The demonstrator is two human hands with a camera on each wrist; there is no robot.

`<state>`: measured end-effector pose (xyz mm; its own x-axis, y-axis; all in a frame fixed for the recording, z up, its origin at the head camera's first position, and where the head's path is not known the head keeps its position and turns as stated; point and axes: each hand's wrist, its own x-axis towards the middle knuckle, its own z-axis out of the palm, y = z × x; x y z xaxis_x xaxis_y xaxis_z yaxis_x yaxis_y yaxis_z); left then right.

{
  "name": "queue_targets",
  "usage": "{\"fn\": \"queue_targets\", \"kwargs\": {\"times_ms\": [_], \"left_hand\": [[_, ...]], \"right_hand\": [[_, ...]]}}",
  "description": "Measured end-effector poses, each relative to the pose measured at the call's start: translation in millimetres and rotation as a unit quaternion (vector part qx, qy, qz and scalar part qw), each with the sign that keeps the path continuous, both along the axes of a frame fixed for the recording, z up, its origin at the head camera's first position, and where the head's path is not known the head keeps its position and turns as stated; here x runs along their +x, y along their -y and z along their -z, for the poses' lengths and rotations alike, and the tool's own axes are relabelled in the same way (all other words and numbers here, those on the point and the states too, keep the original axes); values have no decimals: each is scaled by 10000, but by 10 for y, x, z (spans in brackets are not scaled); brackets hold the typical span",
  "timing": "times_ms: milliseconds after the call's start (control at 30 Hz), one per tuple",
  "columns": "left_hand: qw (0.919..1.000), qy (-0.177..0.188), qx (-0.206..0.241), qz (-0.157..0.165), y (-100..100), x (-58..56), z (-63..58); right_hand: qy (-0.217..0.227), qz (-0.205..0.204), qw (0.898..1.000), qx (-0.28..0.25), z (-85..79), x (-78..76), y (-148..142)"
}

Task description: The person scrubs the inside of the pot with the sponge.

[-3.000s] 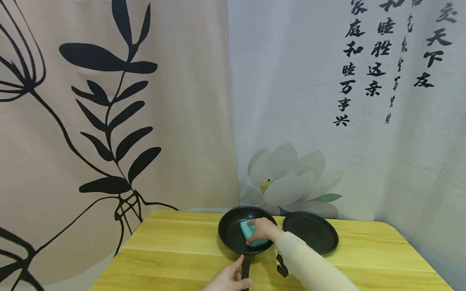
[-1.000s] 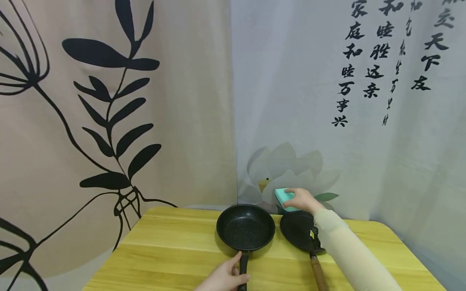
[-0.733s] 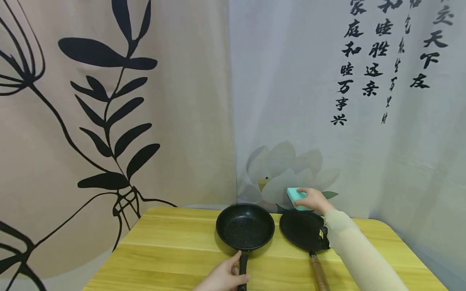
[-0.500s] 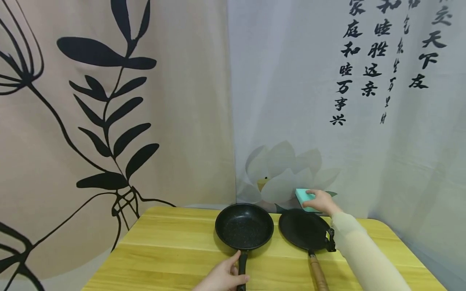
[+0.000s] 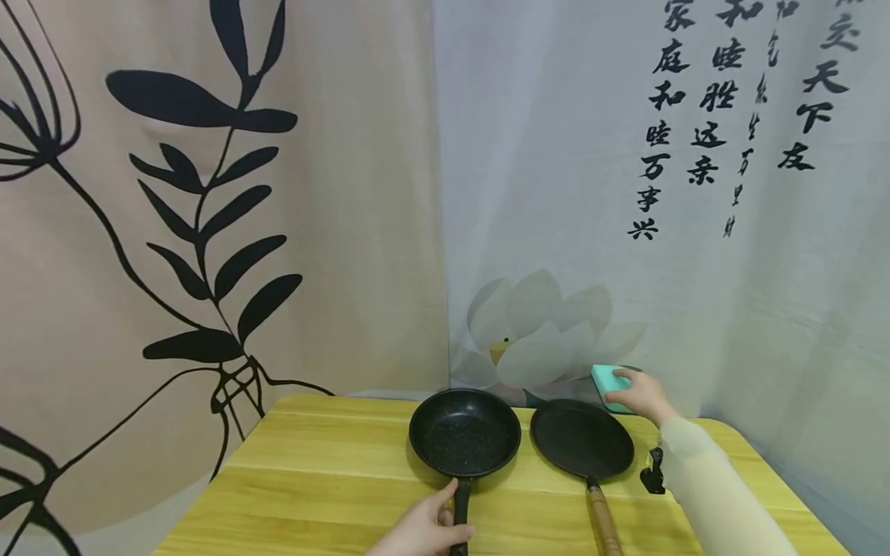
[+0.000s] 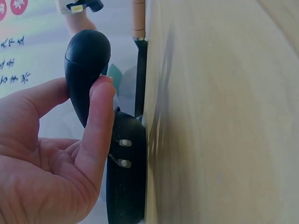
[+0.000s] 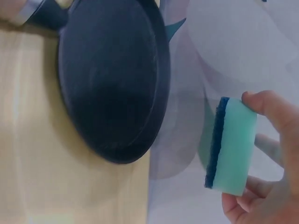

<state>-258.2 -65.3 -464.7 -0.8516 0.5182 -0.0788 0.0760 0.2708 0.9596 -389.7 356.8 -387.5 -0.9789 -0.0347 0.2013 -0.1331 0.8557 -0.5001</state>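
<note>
A deep black frying pan (image 5: 464, 432) sits mid-table, its handle toward me. My left hand (image 5: 426, 525) grips that black handle (image 6: 87, 58) between thumb and fingers. To its right lies a flat black griddle pan (image 5: 582, 438) with a wooden handle (image 5: 603, 517). Beyond the griddle's far right rim, my right hand (image 5: 643, 395) pinches a turquoise sponge (image 5: 610, 386). The right wrist view shows the sponge's dark scouring side (image 7: 217, 142) turned toward the griddle pan. There the sponge is held in the air, apart from the pan.
Both pans stand on a yellow wood-grain table (image 5: 313, 463). Behind its far edge hangs a curtain (image 5: 368, 232) printed with plants and characters. A small black camera mount (image 5: 652, 471) sits at the right wrist.
The right hand lifted the sponge out of the frying pan and carried it right, past the griddle's far rim. It drifts further right and slightly lower. The left hand keeps its grip.
</note>
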Motion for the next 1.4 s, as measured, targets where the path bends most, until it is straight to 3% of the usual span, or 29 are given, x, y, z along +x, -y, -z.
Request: {"fn": "queue_targets", "kwargs": {"times_ms": [533, 933, 1400], "left_hand": [[9999, 91, -77, -101, -22, -6, 18], [9996, 152, -115, -185, -18, -16, 7], [9996, 195, -150, -171, -18, -17, 4]], "right_hand": [[47, 185, 9997, 149, 217, 227, -456], [122, 220, 9994, 222, 365, 298, -648], [684, 436, 9957, 440, 577, 389, -849]]}}
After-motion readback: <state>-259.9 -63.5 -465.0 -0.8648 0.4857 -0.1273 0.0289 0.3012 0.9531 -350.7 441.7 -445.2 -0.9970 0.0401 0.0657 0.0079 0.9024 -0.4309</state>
